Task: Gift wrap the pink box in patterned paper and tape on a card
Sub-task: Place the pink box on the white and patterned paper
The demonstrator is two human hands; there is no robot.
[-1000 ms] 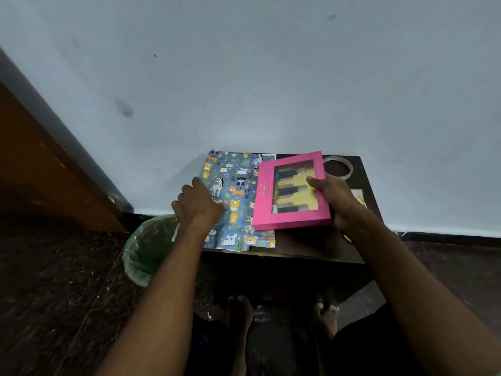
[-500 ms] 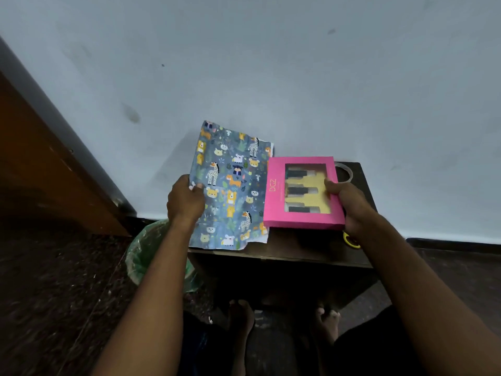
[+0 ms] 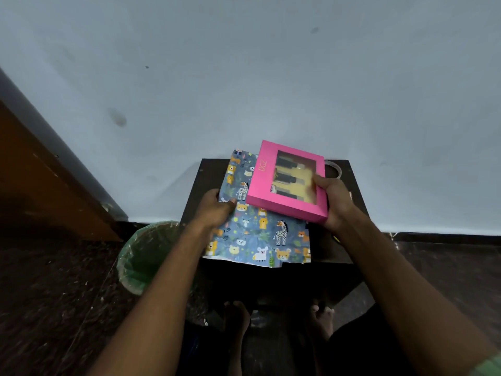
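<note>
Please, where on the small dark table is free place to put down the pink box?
Bare table shows left of the animal-print paper and near the right front corner. The back right is crowded by the tape roll.

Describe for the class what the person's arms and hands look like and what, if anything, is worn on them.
Both forearms are bare up to the frame's lower edge, with no sleeves showing on them. The left hand and right hand wear no gloves; no rings, watch or bracelets can be made out. A strip of green fabric shows at the bottom right corner, perhaps a sleeve.
</note>
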